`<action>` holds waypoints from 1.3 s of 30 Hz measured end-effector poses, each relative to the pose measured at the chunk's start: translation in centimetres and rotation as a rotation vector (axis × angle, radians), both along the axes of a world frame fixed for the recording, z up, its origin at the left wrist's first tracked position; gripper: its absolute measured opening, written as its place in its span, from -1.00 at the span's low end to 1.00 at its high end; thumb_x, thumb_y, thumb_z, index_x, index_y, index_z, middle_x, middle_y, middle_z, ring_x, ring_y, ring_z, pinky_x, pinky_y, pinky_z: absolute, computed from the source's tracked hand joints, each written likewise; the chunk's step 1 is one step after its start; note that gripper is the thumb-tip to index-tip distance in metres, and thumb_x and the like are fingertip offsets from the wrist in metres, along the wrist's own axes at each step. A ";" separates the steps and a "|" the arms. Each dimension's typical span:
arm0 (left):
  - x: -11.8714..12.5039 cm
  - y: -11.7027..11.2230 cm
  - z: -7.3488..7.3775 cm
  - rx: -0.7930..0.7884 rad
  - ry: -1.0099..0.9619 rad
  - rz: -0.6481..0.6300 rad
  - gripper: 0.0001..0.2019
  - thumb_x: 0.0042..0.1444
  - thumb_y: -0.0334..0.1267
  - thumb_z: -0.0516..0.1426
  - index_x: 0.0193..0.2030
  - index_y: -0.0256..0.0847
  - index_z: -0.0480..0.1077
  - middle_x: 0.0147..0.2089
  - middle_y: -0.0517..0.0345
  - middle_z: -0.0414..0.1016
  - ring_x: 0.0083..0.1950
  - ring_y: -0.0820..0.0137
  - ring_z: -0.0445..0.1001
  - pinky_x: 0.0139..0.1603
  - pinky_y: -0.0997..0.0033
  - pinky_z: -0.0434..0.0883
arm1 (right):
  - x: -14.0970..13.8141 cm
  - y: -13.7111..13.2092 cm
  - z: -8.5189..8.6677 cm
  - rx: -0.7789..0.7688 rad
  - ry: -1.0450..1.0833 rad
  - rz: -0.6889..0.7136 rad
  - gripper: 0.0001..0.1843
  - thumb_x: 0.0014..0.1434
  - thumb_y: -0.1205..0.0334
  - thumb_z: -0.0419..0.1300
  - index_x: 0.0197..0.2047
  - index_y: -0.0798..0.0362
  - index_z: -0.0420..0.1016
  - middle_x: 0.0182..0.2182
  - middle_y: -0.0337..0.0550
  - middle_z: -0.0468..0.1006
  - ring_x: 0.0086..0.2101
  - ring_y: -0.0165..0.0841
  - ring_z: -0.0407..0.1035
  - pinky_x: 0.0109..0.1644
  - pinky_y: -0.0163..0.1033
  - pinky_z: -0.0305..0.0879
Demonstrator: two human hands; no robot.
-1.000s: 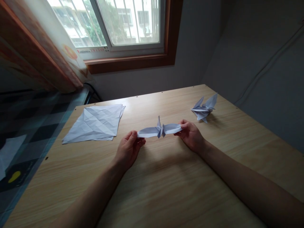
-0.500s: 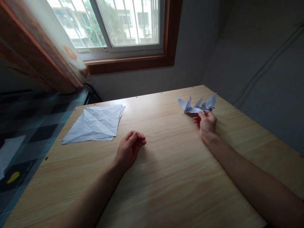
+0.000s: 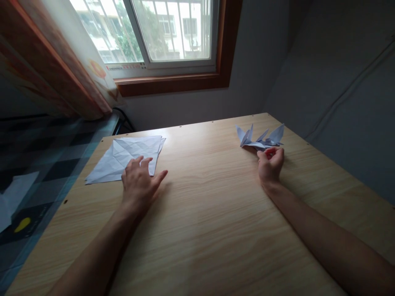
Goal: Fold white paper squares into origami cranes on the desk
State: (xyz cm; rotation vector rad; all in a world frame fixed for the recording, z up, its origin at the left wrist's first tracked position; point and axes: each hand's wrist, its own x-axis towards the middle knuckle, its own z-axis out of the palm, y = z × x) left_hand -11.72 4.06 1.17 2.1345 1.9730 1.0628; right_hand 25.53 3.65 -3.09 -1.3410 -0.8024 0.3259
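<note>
My left hand (image 3: 137,179) is open, fingers spread, above the near right part of the creased white paper sheets (image 3: 115,162). The sheets lie stacked at the table's far left, and the hand covers part of them. My right hand (image 3: 270,164) is at the far right with its fingers curled in, and no object shows between them. Just beyond its fingertips sit folded white paper cranes (image 3: 254,144), close together with pointed wings and tips sticking up. Whether a fingertip still touches the near crane, I cannot tell.
Both forearms rest over a light wooden table (image 3: 197,213). To the left is a surface with a dark checked cloth (image 3: 58,164), with white paper (image 3: 21,191) on it. A window (image 3: 179,33) and an orange curtain (image 3: 61,61) are behind.
My left hand has moved left and opened from a curled pose, over the sheets. My right hand has drawn slightly back from the paper cranes, which now stand beyond its fingers.
</note>
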 end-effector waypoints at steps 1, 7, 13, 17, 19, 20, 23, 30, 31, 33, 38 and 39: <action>-0.6 0.1 -0.2 -0.058 0.146 0.045 -0.41 -0.08 0.10 0.24 0.03 -0.25 0.40 0.23 -0.28 0.31 0.31 -0.27 0.11 0.23 -0.20 0.08 | -0.1 0.0 0.0 0.025 -0.028 -0.035 -0.69 -0.07 0.21 0.20 -0.32 -0.03 0.11 -0.43 -0.37 0.23 -0.52 -0.48 0.15 -0.42 -0.30 0.17; -0.5 -0.7 0.3 -0.253 0.646 0.117 -0.51 0.26 0.01 -0.12 0.05 -0.33 0.36 0.10 -0.21 0.45 0.11 -0.01 0.39 -0.01 0.11 0.34 | -0.4 0.0 -0.2 0.050 -0.064 -0.063 -0.74 -0.07 0.19 0.20 -0.34 0.00 0.17 -0.45 -0.37 0.27 -0.53 -0.46 0.17 -0.40 -0.28 0.19; 0.2 -1.3 1.4 -0.276 0.756 0.133 -0.62 0.28 -0.18 -0.17 -0.22 -0.28 0.42 -0.24 -0.13 0.55 -0.20 0.08 0.55 -0.34 0.26 0.32 | -0.9 -0.6 0.4 0.045 -0.092 -0.025 -0.75 -0.05 0.18 0.20 -0.35 -0.01 0.18 -0.43 -0.36 0.29 -0.54 -0.47 0.19 -0.42 -0.28 0.20; -0.1 -1.4 1.2 -0.237 0.797 0.026 -0.64 0.29 -0.24 -0.16 -0.25 -0.30 0.43 -0.31 -0.14 0.54 -0.27 0.10 0.55 -0.39 0.28 0.28 | -1.1 -0.9 0.6 0.036 -0.104 -0.015 -0.75 -0.04 0.17 0.20 -0.35 0.00 0.18 -0.44 -0.36 0.29 -0.53 -0.47 0.20 -0.41 -0.27 0.21; -0.5 -1.5 1.1 -0.184 0.783 0.028 -0.66 0.29 -0.24 -0.14 -0.24 -0.29 0.42 -0.31 -0.12 0.54 -0.27 0.11 0.54 -0.38 0.29 0.27 | -1.2 -0.9 0.6 0.038 -0.113 -0.009 -0.75 -0.04 0.16 0.20 -0.35 0.00 0.19 -0.44 -0.36 0.29 -0.53 -0.47 0.20 -0.40 -0.27 0.21; -0.6 -1.5 1.1 -0.146 0.776 0.069 -0.67 0.29 -0.24 -0.14 -0.25 -0.29 0.41 -0.31 -0.11 0.54 -0.28 0.11 0.53 -0.38 0.28 0.27 | -1.2 -1.0 0.6 0.039 -0.118 -0.006 -0.75 -0.03 0.16 0.21 -0.35 0.00 0.19 -0.44 -0.36 0.29 -0.53 -0.46 0.19 -0.40 -0.27 0.21; -0.9 -1.6 1.6 0.042 0.791 0.215 -0.68 0.31 -0.27 -0.14 -0.27 -0.30 0.40 -0.31 -0.13 0.53 -0.25 0.08 0.52 -0.30 0.20 0.28 | -1.5 -1.2 0.8 0.053 -0.154 0.003 -0.76 -0.01 0.14 0.22 -0.36 0.01 0.22 -0.45 -0.33 0.30 -0.50 -0.44 0.21 -0.37 -0.26 0.23; 3.6 -4.3 3.0 0.425 0.747 -0.195 -0.82 0.29 -0.34 -0.01 -0.28 -0.26 0.38 -0.14 -0.05 0.57 -0.18 0.22 0.51 -0.19 0.25 0.30 | -2.3 -1.9 1.5 0.102 -0.280 0.082 -0.76 0.10 0.07 0.21 -0.30 0.04 0.30 -0.39 -0.23 0.38 -0.41 -0.36 0.31 -0.29 -0.20 0.30; 4.8 -5.0 2.9 0.409 0.739 -0.274 -0.82 0.29 -0.37 -0.02 -0.29 -0.25 0.37 -0.17 -0.02 0.57 -0.23 0.27 0.51 -0.22 0.28 0.30 | -2.4 -2.0 1.5 0.113 -0.306 0.085 -0.76 0.11 0.07 0.21 -0.29 0.04 0.30 -0.38 -0.21 0.39 -0.39 -0.34 0.32 -0.28 -0.19 0.31; 7.2 -6.7 2.4 0.334 0.735 -0.391 -0.79 0.28 -0.39 -0.02 -0.36 -0.23 0.34 -0.37 0.08 0.51 -0.43 0.34 0.43 -0.38 0.32 0.25 | -2.6 -2.2 1.6 0.135 -0.379 0.117 -0.76 0.15 0.05 0.18 -0.24 0.04 0.32 -0.31 -0.15 0.42 -0.33 -0.30 0.36 -0.24 -0.15 0.35; 12.2 -10.2 0.9 0.158 0.580 -0.588 -0.76 0.28 -0.39 -0.03 -0.43 -0.20 0.28 -0.51 0.18 0.41 -0.53 0.38 0.37 -0.51 0.39 0.17 | -3.7 -3.1 1.4 0.123 -0.754 0.463 -0.57 0.29 -0.06 0.02 0.03 0.07 0.35 0.02 0.11 0.42 0.05 -0.11 0.32 0.09 0.05 0.32; 12.8 -10.5 0.8 0.111 0.534 -0.615 -0.77 0.30 -0.35 -0.03 -0.40 -0.20 0.29 -0.49 0.17 0.43 -0.50 0.38 0.39 -0.51 0.40 0.20 | -4.0 -3.4 1.4 0.086 -0.856 0.547 -0.51 0.30 -0.09 -0.01 0.10 0.10 0.33 0.09 0.16 0.39 0.12 -0.08 0.27 0.18 0.08 0.25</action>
